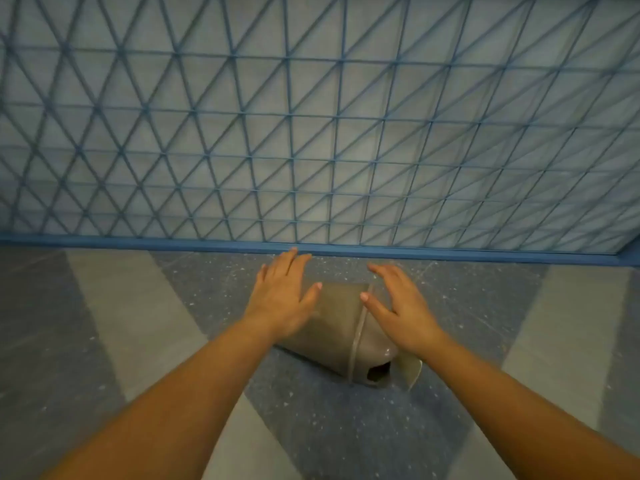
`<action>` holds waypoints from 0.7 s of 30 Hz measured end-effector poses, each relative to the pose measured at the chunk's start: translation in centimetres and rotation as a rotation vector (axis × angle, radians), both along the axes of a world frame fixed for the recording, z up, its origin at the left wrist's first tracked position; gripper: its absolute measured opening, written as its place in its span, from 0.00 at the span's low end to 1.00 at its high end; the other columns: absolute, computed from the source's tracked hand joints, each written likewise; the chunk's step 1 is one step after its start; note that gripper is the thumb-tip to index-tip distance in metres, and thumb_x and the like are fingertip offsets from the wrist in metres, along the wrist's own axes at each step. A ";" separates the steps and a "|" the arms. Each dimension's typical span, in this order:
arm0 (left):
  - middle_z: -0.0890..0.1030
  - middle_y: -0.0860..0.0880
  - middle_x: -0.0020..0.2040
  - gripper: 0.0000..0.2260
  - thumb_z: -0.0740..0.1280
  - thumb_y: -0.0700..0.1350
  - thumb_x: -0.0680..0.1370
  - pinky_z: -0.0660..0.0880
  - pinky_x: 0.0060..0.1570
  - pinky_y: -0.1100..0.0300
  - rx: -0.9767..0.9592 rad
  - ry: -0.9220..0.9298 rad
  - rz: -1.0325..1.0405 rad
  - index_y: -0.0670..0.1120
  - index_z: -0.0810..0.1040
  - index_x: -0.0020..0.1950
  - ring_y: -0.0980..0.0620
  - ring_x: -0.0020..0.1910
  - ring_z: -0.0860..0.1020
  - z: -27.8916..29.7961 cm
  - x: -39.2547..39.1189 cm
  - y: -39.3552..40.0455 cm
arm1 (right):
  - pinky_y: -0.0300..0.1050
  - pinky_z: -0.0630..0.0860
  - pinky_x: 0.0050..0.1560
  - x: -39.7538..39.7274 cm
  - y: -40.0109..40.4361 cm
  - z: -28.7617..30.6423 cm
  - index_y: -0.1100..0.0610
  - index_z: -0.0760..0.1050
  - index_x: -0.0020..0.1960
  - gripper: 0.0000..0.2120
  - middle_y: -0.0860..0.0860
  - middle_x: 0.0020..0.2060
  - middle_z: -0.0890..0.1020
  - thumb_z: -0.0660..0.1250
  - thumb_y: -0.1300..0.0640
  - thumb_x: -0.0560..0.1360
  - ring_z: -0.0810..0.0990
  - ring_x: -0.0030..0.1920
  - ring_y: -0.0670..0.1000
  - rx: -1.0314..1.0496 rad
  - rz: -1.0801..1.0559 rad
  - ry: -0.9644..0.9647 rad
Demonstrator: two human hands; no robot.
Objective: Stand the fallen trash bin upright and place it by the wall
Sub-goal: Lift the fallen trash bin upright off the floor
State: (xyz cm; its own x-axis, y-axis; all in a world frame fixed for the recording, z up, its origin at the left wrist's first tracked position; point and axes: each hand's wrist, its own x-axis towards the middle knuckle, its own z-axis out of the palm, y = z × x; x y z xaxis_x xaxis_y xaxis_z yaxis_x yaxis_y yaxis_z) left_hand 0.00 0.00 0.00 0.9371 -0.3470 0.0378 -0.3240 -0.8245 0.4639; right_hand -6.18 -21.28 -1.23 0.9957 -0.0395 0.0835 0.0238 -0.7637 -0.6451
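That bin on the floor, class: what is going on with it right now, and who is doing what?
A person is reaching down with both bare hands toward a grey-brown trash bin lying on its side on the speckled floor. The left hand is spread open over the bin's base end, and the right hand is open over its lidded end, where the swing flap hangs open. Neither hand has closed on it. The blue-gridded wall is just beyond the bin.

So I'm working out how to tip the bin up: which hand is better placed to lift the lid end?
Probably the right hand: it hovers open over the seam beside the lid. The left hand is over the bin base end, nearer the wall.
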 end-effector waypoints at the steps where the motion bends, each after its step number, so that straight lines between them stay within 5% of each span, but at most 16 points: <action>1: 0.52 0.49 0.79 0.28 0.55 0.57 0.78 0.44 0.74 0.48 0.014 -0.003 -0.011 0.52 0.56 0.76 0.50 0.78 0.50 -1.1 -0.2 -0.5 | 0.56 0.60 0.72 -0.2 -0.1 -1.0 0.49 0.61 0.73 0.27 0.51 0.73 0.65 0.60 0.44 0.76 0.61 0.74 0.51 0.016 -0.026 0.001; 9: 0.49 0.50 0.79 0.29 0.54 0.59 0.77 0.39 0.73 0.49 0.008 0.042 -0.137 0.53 0.54 0.76 0.51 0.78 0.46 -8.5 -1.5 -4.9 | 0.47 0.60 0.70 -2.3 -3.9 -9.3 0.55 0.62 0.73 0.25 0.54 0.72 0.66 0.60 0.49 0.78 0.64 0.71 0.52 0.178 -0.346 0.083; 21: 0.42 0.49 0.80 0.32 0.53 0.56 0.79 0.38 0.74 0.52 0.080 0.205 -0.196 0.49 0.42 0.78 0.51 0.77 0.39 -14.1 -2.8 -10.2 | 0.51 0.57 0.72 -3.8 -7.2 -15.0 0.57 0.57 0.75 0.29 0.57 0.75 0.61 0.56 0.46 0.79 0.61 0.74 0.56 0.491 -0.560 0.386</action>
State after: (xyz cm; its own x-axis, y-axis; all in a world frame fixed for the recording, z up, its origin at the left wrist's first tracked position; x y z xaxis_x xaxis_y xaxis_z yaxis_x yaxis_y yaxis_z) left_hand -2.79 -10.18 -14.11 0.8370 -0.5167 -0.1799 -0.3873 -0.7918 0.4722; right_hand -9.95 -28.45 -16.26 0.7729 -0.4797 -0.4153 -0.5665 -0.2271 -0.7921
